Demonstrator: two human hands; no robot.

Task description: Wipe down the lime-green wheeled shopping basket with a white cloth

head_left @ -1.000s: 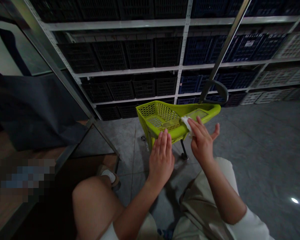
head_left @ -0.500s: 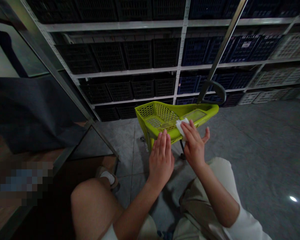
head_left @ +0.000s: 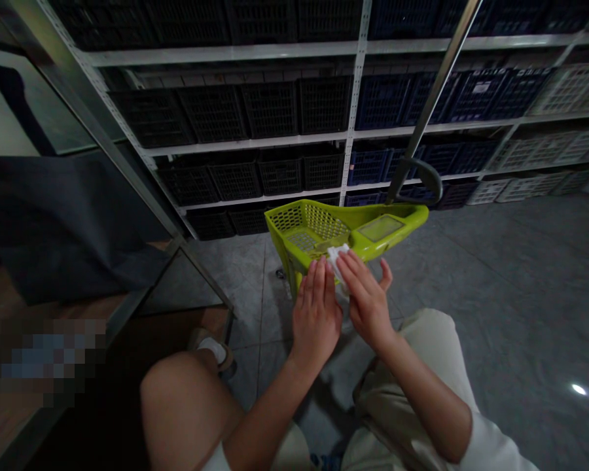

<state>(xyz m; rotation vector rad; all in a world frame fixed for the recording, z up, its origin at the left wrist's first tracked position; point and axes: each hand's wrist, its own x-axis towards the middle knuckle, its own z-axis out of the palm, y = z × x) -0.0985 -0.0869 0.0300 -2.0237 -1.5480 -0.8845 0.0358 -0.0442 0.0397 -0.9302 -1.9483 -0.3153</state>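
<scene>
A yellow-green plastic cart basket (head_left: 373, 245) with perforated walls stands in front of my knees. My left hand (head_left: 317, 317) rests on its near rim, fingers stretched out side by side, with nothing visible in it. Close beside it, my right hand (head_left: 366, 294) presses a crumpled white tissue (head_left: 337, 256) against the same rim. The tissue lies under my right fingertips, partly covered by them, and my little finger sticks out to the side. A clear panel (head_left: 381, 227) is set in the basket's right part.
A metal pole (head_left: 444, 78) with a dark grey looped handle (head_left: 425, 176) rises behind the basket. White shelving (head_left: 275, 140) holds rows of black, blue and white crates. At left are a metal frame (head_left: 196, 278) and a dark cloth (head_left: 73, 222). Grey floor (head_left: 515, 281) lies to the right.
My right hand has slid left along the rim with the tissue, coming close to my left hand. My left hand has stayed in place.
</scene>
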